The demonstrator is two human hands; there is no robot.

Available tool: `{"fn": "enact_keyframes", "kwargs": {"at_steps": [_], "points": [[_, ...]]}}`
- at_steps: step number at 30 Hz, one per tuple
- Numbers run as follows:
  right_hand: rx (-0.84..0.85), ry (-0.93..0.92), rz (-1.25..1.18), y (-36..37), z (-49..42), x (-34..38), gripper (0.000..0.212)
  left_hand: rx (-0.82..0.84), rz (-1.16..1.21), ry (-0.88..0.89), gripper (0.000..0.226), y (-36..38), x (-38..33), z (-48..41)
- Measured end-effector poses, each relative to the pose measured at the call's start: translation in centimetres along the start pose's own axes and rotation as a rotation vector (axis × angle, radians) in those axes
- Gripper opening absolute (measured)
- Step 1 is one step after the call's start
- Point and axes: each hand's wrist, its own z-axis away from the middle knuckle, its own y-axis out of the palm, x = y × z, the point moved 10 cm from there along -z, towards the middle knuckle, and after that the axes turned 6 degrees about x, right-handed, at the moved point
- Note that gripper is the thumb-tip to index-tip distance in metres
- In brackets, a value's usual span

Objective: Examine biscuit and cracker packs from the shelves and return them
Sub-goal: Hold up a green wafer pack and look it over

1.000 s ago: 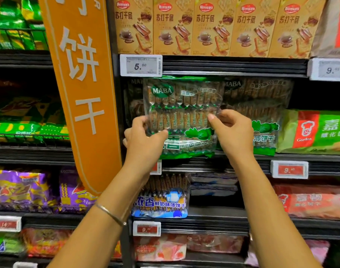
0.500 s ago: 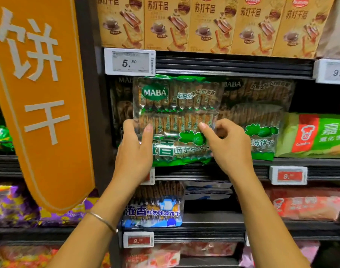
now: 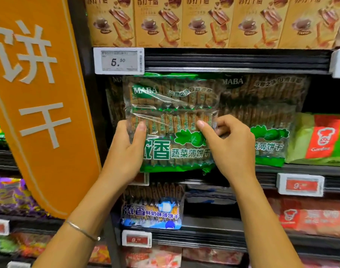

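Observation:
A green MABA biscuit pack (image 3: 173,105), clear-fronted with rows of thin biscuits, stands upright at the front of the middle shelf. My left hand (image 3: 126,151) grips its left edge, thumb on the front and fingers hidden behind. My right hand (image 3: 229,147) pinches its right edge with thumb on the front. The pack's bottom edge hangs over the shelf lip (image 3: 292,169). A second identical MABA pack (image 3: 265,105) stands just behind and to the right.
Tan cracker boxes (image 3: 207,22) line the shelf above, over a 5.50 price tag (image 3: 119,60). An orange hanging sign (image 3: 39,105) juts out at left. A green-red pack (image 3: 323,140) lies at right. A blue biscuit pack (image 3: 151,211) sits on the shelf below.
The view has drawn closer to the shelf. Both hands still hold the green pack, which sits a little lower and closer to the shelf, its film more creased.

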Motion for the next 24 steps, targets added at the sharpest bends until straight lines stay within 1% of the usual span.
{"fn": "enact_keyframes", "kwargs": {"at_steps": [2,4,8,11,12,14,17,18,21,23,24], "points": [[-0.022,-0.010,-0.049,-0.4,0.6,0.1,0.036,0.027,0.031,-0.021,0.040,-0.1,0.1,0.5],[0.006,-0.015,-0.106,-0.3,1.3,0.2,0.036,0.049,0.069,-0.043,0.042,-0.1,0.3,1.2],[0.029,-0.020,-0.193,-0.6,2.3,0.9,0.035,-0.008,0.147,0.011,0.032,-0.7,-1.0,2.7],[0.019,-0.026,-0.263,-1.2,3.2,1.8,0.031,-0.056,0.208,0.032,0.040,-1.4,-1.8,4.0],[0.025,-0.029,-0.293,-1.4,3.5,1.9,0.030,-0.047,0.220,0.025,0.042,-1.5,-1.8,4.4],[0.086,0.019,-0.398,-1.1,4.3,1.7,0.029,0.013,0.228,-0.006,0.041,-1.4,-1.7,5.2],[0.229,0.188,-0.668,0.5,6.4,0.4,0.029,0.081,0.261,-0.044,0.039,-1.3,-1.2,7.1],[0.248,0.234,-0.707,0.8,7.3,0.0,0.031,0.099,0.276,-0.055,0.044,-1.2,-0.8,7.8],[0.265,0.277,-0.721,1.1,10.0,-0.9,0.039,0.186,0.387,-0.113,0.063,-0.8,1.2,9.9],[0.310,0.322,-0.710,2.0,12.2,-1.7,0.052,0.246,0.499,-0.225,0.078,-0.2,3.3,11.4],[0.334,0.356,-0.699,2.5,13.5,-2.0,0.058,0.248,0.544,-0.304,0.089,0.1,4.6,12.4]]}}
